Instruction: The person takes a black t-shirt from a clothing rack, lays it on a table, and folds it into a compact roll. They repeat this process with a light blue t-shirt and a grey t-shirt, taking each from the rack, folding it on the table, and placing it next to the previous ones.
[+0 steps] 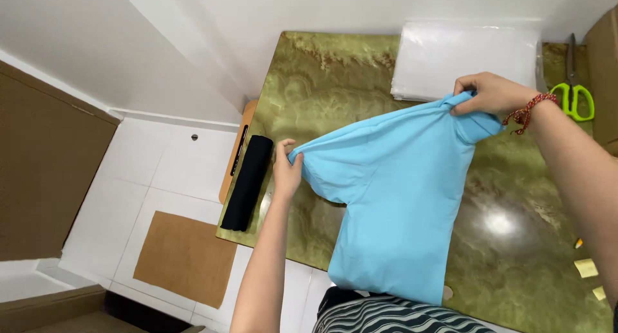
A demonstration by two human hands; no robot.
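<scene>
A light blue shirt is stretched out above a green marbled table, its lower part draped over the near edge. My left hand pinches the shirt's left sleeve end near the table's left side. My right hand, with a red beaded bracelet on the wrist, grips the shirt's other shoulder at the upper right, lifting it off the table.
A stack of clear plastic bags lies at the table's far side. Green-handled scissors sit at the far right. A black rolled cloth rests along the left edge. Small yellow paper scraps lie near right. A brown mat is on the white floor tiles.
</scene>
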